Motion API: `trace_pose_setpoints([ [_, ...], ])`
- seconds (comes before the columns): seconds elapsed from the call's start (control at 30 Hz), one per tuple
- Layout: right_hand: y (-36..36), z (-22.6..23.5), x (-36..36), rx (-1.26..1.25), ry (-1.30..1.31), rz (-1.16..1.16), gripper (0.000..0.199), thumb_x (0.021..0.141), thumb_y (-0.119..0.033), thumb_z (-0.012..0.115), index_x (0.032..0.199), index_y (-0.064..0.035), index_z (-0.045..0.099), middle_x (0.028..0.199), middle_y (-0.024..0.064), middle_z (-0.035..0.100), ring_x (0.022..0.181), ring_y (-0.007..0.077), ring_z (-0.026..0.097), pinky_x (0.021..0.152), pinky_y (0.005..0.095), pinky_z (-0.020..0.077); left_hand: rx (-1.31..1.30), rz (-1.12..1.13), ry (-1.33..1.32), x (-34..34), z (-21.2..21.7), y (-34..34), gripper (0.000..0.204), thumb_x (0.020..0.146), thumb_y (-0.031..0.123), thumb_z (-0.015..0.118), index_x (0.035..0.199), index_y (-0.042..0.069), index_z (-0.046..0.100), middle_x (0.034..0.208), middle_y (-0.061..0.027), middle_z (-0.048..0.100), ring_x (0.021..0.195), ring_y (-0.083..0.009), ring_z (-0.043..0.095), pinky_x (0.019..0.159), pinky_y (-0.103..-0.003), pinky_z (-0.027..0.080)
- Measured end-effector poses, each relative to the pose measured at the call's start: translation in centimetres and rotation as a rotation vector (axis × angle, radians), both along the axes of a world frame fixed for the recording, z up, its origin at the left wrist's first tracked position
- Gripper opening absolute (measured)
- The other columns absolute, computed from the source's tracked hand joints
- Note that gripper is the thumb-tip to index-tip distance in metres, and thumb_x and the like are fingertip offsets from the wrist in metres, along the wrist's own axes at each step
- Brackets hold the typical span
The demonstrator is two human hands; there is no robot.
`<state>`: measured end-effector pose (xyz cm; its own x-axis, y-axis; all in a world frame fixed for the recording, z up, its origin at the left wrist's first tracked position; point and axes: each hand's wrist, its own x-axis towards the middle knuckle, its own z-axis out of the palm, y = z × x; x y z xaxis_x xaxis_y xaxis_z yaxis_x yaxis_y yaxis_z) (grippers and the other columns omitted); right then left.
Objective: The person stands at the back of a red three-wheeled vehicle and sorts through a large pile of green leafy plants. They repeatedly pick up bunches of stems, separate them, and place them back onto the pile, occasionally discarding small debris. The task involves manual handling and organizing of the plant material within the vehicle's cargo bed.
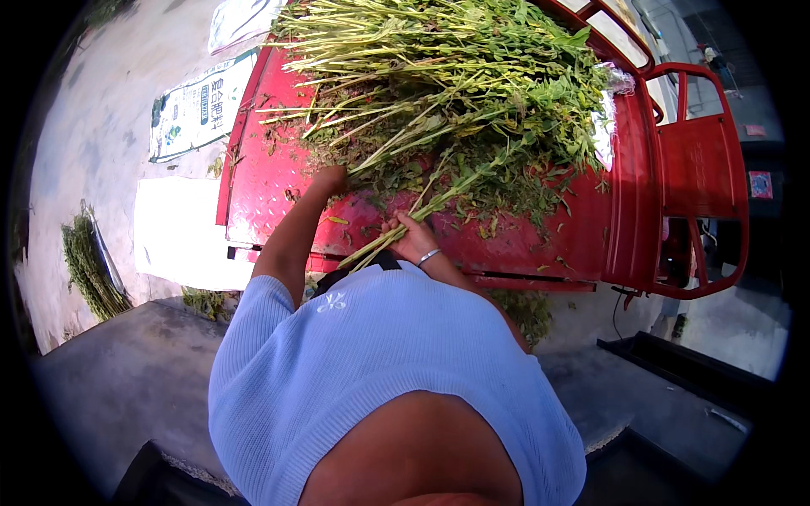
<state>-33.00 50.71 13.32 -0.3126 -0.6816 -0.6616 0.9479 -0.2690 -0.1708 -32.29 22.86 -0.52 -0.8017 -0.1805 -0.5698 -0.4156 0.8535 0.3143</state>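
A big heap of green leafy stalks (447,76) lies on the red metal cart bed (270,181). My left hand (331,179) reaches into the near edge of the heap, fingers buried among the stalks. My right hand (412,238), with a silver bracelet on the wrist, grips a bundle of long pale-green stems (396,232) that runs from my chest up into the heap. My light blue sweater fills the lower middle of the view.
The cart's red side rail and frame (704,169) stand at the right. A printed sack (198,105) and a white sheet (177,228) lie on the concrete ground at the left. Another pile of green stalks (89,266) lies far left.
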Motion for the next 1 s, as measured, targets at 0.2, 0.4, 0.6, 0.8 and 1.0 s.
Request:
trace_pose_setpoints([
  [0.2, 0.4, -0.5, 0.0, 0.071, 0.039, -0.034, 0.006, 0.090, -0.012, 0.054, 0.092, -0.0061, 0.053, 0.077, 0.0069, 0.055, 0.079, 0.0257, 0.058, 0.076, 0.0455, 0.0500, 0.624, 0.116, 0.058, 4.0, 3.1, 1.3, 0.032, 0.087, 0.031, 0.054, 0.092, 0.000, 0.063, 0.085, -0.0162, 0.066, 0.075, -0.0260, 0.065, 0.060, -0.039, 0.052],
  [0.4, -0.4, -0.8, 0.0, 0.187, 0.133, 0.018, 0.018, 0.088, -0.009, 0.055, 0.105, -0.0062, 0.052, 0.092, 0.0116, 0.060, 0.084, 0.0277, 0.061, 0.070, 0.0470, 0.0524, 1.149, 0.401, -0.137, 6.7, 12.8, 3.6, 0.036, 0.093, 0.025, 0.048, 0.123, 0.004, 0.050, 0.096, -0.0155, 0.064, 0.073, -0.0261, 0.066, 0.065, -0.037, 0.058],
  [0.6, -0.1, -0.7, -0.2, 0.033, 0.115, -0.003, 0.025, 0.087, -0.006, 0.054, 0.112, -0.0034, 0.049, 0.102, 0.0148, 0.060, 0.084, 0.0273, 0.062, 0.072, 0.0477, 0.0522, 1.203, 0.449, -0.090, 8.1, 18.1, 4.2, 0.036, 0.094, 0.030, 0.046, 0.118, 0.003, 0.051, 0.105, -0.0138, 0.062, 0.088, -0.0248, 0.065, 0.073, -0.036, 0.055],
  [0.8, -0.2, 0.6, -0.1, -0.079, 0.167, 0.020, 0.023, 0.089, -0.006, 0.051, 0.111, -0.0006, 0.049, 0.107, 0.0154, 0.058, 0.089, 0.0253, 0.060, 0.077, 0.0427, 0.0521, 1.018, 0.326, 0.047, 12.2, 20.7, 6.9, 0.034, 0.095, 0.032, 0.045, 0.116, 0.008, 0.056, 0.102, -0.0029, 0.061, 0.086, -0.0133, 0.057, 0.073, -0.030, 0.048],
  [1.0, -0.7, 0.7, 0.2, -0.137, 0.240, 0.000, 0.023, 0.087, -0.004, 0.054, 0.110, -0.0037, 0.051, 0.113, 0.0153, 0.058, 0.091, 0.0246, 0.062, 0.082, 0.0422, 0.0521, 0.717, 0.398, 0.535, 12.0, 18.7, 9.6, 0.028, 0.089, 0.012, 0.052, 0.115, 0.004, 0.056, 0.083, -0.0100, 0.064, 0.077, -0.0190, 0.061, 0.069, -0.036, 0.048],
])
